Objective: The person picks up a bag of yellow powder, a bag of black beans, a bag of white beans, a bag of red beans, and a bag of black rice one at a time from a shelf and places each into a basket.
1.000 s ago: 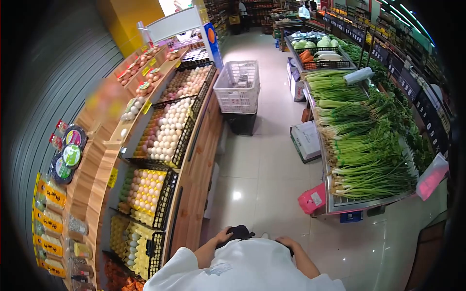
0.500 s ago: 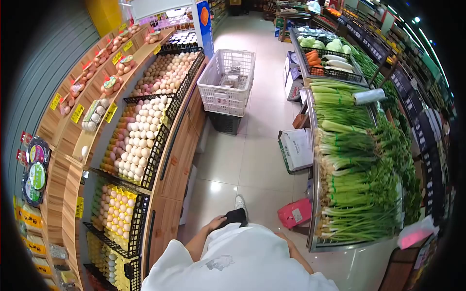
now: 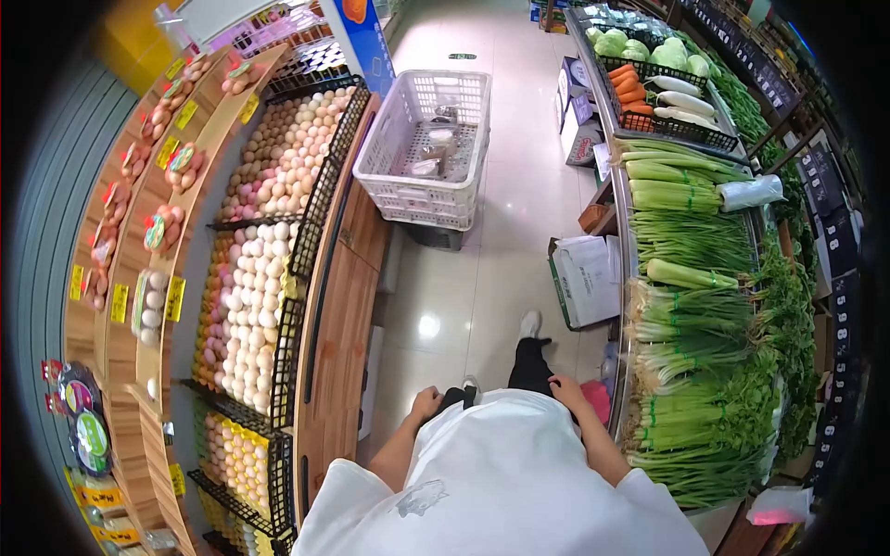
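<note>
My left hand (image 3: pixel 426 403) hangs at my side near my dark trouser leg, its fingers loosely bent and nothing seen in it. On the other side, my right hand (image 3: pixel 567 390) hangs by my right thigh, also with no object showing in it. Neither hand touches the shelves. Nearest my left side is a wooden egg stand (image 3: pixel 336 371) with black racks of brown and white eggs (image 3: pixel 260 310). To my right lie bundled green onions (image 3: pixel 691 408) on a vegetable stand.
A white plastic crate (image 3: pixel 417 190) holding a few packages stands ahead, on a dark base beside the egg stand. Cardboard boxes (image 3: pixel 586 278) sit under the vegetable stand. Carrots (image 3: pixel 629 88), white radishes (image 3: pixel 681 99) and celery (image 3: pixel 677 176) lie farther along. The tiled floor (image 3: pixel 505 269) runs between.
I have moved forward along the aisle; the crate and stands appear nearer. My right foot is now in front, and my right hand has swung forward into fuller view.
</note>
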`<act>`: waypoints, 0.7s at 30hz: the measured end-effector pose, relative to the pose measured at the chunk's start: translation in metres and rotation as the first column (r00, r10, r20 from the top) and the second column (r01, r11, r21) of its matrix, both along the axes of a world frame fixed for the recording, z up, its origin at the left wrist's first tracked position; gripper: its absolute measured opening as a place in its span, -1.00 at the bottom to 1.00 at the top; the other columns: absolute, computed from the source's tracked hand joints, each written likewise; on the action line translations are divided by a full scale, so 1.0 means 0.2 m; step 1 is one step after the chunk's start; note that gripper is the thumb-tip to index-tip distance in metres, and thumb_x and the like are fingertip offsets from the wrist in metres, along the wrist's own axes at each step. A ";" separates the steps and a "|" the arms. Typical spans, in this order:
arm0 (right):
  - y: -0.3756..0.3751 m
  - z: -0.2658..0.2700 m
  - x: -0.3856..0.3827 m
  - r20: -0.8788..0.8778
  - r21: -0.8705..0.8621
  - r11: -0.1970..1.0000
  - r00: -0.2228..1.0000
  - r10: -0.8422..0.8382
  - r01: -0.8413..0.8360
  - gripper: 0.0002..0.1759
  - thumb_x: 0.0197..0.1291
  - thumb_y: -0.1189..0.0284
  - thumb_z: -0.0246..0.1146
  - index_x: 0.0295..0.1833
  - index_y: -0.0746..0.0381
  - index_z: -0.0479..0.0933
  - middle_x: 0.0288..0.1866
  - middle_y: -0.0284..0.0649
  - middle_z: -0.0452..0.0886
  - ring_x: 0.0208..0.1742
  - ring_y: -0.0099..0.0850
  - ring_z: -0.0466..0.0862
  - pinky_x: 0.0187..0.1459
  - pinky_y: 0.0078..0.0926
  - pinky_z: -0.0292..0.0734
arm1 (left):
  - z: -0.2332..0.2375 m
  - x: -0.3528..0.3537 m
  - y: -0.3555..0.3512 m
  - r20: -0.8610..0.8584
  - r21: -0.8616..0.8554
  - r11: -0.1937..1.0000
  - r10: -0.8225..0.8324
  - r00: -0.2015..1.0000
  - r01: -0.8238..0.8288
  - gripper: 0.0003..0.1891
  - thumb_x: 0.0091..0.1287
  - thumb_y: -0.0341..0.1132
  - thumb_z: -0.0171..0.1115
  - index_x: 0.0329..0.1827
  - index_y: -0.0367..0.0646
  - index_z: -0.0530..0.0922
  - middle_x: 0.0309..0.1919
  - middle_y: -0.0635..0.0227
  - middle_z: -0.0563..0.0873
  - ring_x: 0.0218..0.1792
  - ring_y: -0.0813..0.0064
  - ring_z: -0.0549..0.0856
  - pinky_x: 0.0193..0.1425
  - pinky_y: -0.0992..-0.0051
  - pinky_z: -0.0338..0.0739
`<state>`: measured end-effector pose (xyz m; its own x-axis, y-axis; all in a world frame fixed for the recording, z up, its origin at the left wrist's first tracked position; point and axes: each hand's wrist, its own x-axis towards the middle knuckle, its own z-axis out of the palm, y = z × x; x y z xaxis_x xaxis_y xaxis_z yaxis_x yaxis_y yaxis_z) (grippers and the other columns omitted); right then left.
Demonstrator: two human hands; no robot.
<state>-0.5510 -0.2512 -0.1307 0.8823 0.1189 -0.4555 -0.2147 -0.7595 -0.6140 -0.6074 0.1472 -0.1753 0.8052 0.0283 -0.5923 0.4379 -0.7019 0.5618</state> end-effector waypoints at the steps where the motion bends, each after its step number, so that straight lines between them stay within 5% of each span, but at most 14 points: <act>1: -0.01 -0.05 0.11 0.005 0.018 0.999 1.000 0.030 -0.030 -0.73 0.16 0.38 0.18 -0.06 0.25 0.58 -0.07 -0.03 0.64 -0.02 -0.13 0.63 0.02 -0.31 0.50 | -0.02 0.09 -0.01 0.015 0.046 0.998 0.034 0.999 -0.034 -0.68 0.23 -0.12 0.13 -0.30 -0.25 0.60 -0.28 -0.06 0.67 -0.16 -0.02 0.65 -0.02 0.18 0.52; 5: -0.09 -0.10 0.64 0.010 0.064 0.996 0.998 -0.056 0.055 -0.71 0.15 0.32 0.17 -0.03 0.19 0.57 -0.11 -0.05 0.66 -0.02 -0.09 0.62 0.04 -0.25 0.49 | -0.10 0.48 -0.08 0.023 0.117 0.991 0.062 0.998 -0.064 -0.66 0.26 -0.12 0.06 -0.31 -0.25 0.62 -0.28 -0.07 0.67 -0.18 -0.06 0.66 -0.03 0.13 0.52; 8: -0.20 0.01 1.04 0.061 0.265 0.957 0.988 -0.141 0.120 -0.69 0.17 0.30 0.19 -0.03 0.23 0.57 -0.15 -0.06 0.67 -0.06 -0.15 0.65 0.00 -0.31 0.51 | -0.13 0.81 -0.15 -0.030 0.128 0.991 0.042 0.999 -0.037 -0.68 0.26 -0.14 0.05 -0.29 -0.21 0.64 -0.26 -0.05 0.68 -0.18 -0.05 0.66 -0.03 0.13 0.53; 15: -0.32 0.49 1.89 -0.029 0.377 0.921 0.992 0.120 -0.101 -0.70 0.22 0.34 0.22 0.00 0.28 0.54 -0.19 -0.16 0.67 -0.11 -0.40 0.65 -0.08 -0.47 0.49 | 0.11 1.53 -0.39 0.090 0.069 0.981 0.176 0.980 -0.183 -0.77 0.24 -0.23 0.05 -0.30 -0.15 0.64 -0.28 0.02 0.70 -0.18 0.04 0.68 -0.05 0.25 0.55; 17: -0.30 0.64 2.12 0.010 0.367 0.913 0.982 0.189 -0.179 -0.69 0.21 0.34 0.22 0.01 0.27 0.53 -0.17 -0.17 0.67 -0.10 -0.40 0.65 -0.06 -0.46 0.48 | 0.00 1.55 -0.40 0.129 0.028 0.974 0.219 0.967 -0.224 -0.74 0.23 -0.21 0.05 -0.24 -0.17 0.63 -0.27 0.02 0.70 -0.17 0.02 0.68 -0.04 0.26 0.55; 21: -0.14 0.73 2.59 0.153 0.311 0.881 0.934 0.323 -0.356 -0.69 0.18 0.36 0.23 -0.01 0.28 0.53 -0.10 -0.10 0.66 -0.05 -0.28 0.65 0.01 -0.36 0.48 | -0.01 1.59 -0.47 -0.075 0.056 0.942 0.336 0.939 -0.332 -0.72 0.23 -0.21 0.05 -0.21 -0.18 0.64 -0.20 0.02 0.69 -0.09 0.03 0.66 0.04 0.25 0.53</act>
<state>-0.0334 -0.2785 0.0151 0.7971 0.5471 -0.2557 0.0910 -0.5274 -0.8447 -0.2889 0.0527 -0.1777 0.6938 0.3132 -0.6486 0.6945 -0.5295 0.4872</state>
